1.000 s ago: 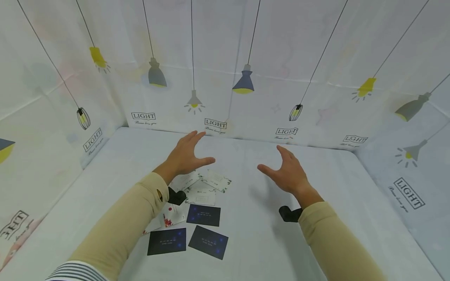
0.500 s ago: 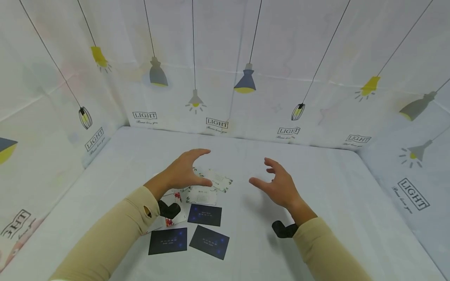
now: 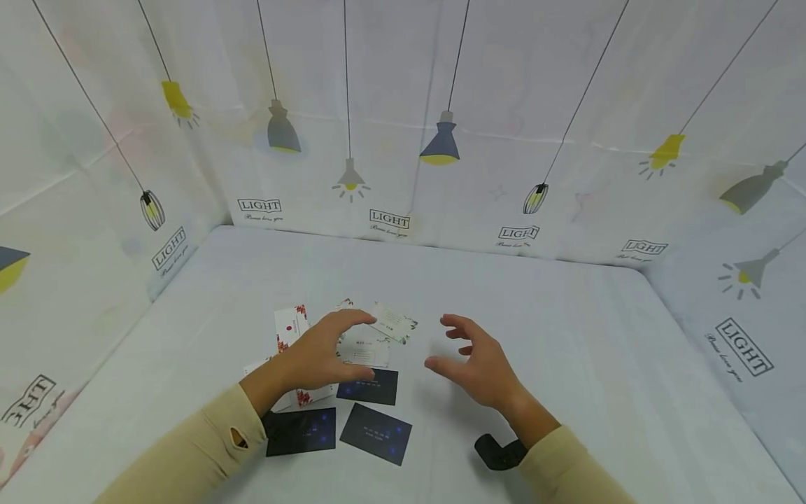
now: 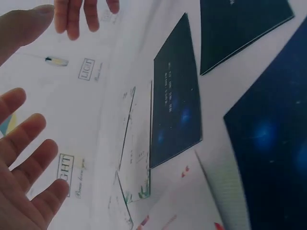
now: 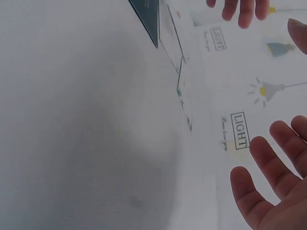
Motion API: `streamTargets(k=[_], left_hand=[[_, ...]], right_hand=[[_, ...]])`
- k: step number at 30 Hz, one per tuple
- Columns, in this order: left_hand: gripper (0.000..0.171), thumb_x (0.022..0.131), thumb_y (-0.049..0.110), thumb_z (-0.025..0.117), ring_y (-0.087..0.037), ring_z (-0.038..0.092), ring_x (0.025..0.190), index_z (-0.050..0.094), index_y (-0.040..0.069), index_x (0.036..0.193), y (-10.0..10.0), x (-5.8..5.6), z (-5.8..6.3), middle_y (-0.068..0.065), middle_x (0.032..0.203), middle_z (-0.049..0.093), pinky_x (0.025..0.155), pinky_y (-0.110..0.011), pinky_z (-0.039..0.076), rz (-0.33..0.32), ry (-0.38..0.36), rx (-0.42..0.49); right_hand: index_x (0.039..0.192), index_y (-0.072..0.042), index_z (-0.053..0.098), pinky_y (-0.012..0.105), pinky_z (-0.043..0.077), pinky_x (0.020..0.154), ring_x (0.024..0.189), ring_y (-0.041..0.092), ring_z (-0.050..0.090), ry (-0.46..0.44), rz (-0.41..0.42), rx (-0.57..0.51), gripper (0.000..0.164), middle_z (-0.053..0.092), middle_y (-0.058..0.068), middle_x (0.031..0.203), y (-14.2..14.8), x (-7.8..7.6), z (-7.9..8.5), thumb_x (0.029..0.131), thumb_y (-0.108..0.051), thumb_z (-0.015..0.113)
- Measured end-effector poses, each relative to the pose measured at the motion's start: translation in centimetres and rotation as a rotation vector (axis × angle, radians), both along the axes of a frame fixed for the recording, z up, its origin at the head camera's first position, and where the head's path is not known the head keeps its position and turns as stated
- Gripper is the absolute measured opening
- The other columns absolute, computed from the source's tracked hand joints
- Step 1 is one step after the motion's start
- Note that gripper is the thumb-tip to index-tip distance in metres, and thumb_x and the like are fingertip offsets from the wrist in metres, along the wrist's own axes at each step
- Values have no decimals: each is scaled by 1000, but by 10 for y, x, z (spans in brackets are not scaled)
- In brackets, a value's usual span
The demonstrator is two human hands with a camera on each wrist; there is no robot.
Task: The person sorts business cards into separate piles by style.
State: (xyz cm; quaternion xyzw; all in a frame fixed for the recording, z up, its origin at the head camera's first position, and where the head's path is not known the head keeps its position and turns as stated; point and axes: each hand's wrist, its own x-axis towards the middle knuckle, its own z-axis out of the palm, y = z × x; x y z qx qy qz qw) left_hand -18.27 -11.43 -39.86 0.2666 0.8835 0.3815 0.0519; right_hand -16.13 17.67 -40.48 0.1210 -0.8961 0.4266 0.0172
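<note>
My left hand [image 3: 315, 353] hovers over the cards with its thumb and fingers spread and nothing between them. Facing it, my right hand [image 3: 475, 364] hangs above the white table to the right of the cards, fingers loosely bent around air. Under and around the left hand lie white cards with red floral prints [image 3: 290, 327]. White cards with green leaf prints [image 3: 365, 352] sit just beyond its fingers. Nearer to me are three dark blue cards: one by the left thumb [image 3: 371, 388], one at the lower left [image 3: 302, 432] and one at the lower right [image 3: 376, 434].
The white-covered table [image 3: 567, 336] meets a white curtain [image 3: 390, 91] printed with hanging lamps at the back and sides. A black strap piece [image 3: 500, 453] sits at my right wrist. In the left wrist view, a dark blue card [image 4: 177, 96] stands out close by.
Both hands have drawn back toward me and lower, the left also shifting left. More red-printed cards show behind the left hand now. The cards have stayed in place.
</note>
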Motion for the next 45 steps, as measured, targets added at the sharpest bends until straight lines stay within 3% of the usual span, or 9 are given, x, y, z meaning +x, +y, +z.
streamTargets(k=[5,11,19,27,34,45], left_hand=[[80,77,41,85,-27,38,140,51,19,145,-4,14,-6,-2,151,44,108,-58,33,3,-3,1],[73,79,38,82,-27,38,139,53,19,144,-6,25,-10,-3,150,46,108,-59,31,-69,9,21],[65,80,32,83,-26,42,134,57,16,138,-8,37,-19,-4,143,51,108,-59,32,-124,-71,23],[62,80,34,83,-18,45,128,58,20,136,-12,42,-30,9,135,54,106,-54,35,-166,-67,-24],[53,80,34,83,-11,48,115,63,24,128,-15,45,-41,17,123,57,100,-48,36,-214,15,-97],[49,79,34,84,-6,46,104,64,25,123,-12,45,-43,21,115,58,92,-44,32,-218,34,-183]], right_hand=[[142,-13,52,47,47,93,120,24,54,14,19,-10,71,58,6,138,-7,13,-3,81,-29,84],[139,-13,55,47,47,93,116,21,56,-23,38,-26,70,61,5,134,-14,27,-12,79,-28,86],[128,-10,62,39,50,87,104,17,59,-54,112,-15,60,67,2,122,-17,44,-21,78,-30,87],[122,-12,63,33,48,84,99,15,59,-69,196,0,55,66,-5,114,-19,55,-27,77,-32,87],[123,-11,62,33,47,85,97,11,54,-122,262,46,56,63,-10,112,-23,59,-29,79,-37,85],[120,-13,61,34,46,86,94,10,53,-101,289,167,57,61,-11,110,-28,59,-33,75,-38,86]])
